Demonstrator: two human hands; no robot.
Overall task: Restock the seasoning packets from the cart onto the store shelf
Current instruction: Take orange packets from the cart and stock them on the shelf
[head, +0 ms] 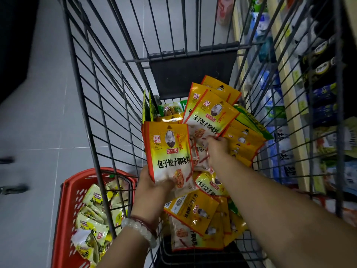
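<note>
The left hand (154, 187) held a small stack of orange-yellow packets (168, 151) upright by its bottom edge, thumb across the front, at about 9 o'clock from the heap. The right hand (217, 149) reached into the cart (92, 105) and pinched the lower end of a fan of packets (210, 113) lying toward 1 o'clock. More packets lay loose on the cart floor toward 6 o'clock, some face down. The shelf (293, 105) ran along the 3 o'clock side, outside the wire wall, well apart from both hands.

The step in hand looked like gathering. To do it well, the fan should probably be squared against the stack, faces all forward and tops up, before lifting; the glossy film would likely slip if too many were pinched by one corner.

Each packet front read 包子饺子调味料 in black, under a portrait, a red label and a red square mark. A red basket (65, 209) of pale yellow packets sat at 8 o'clock.
</note>
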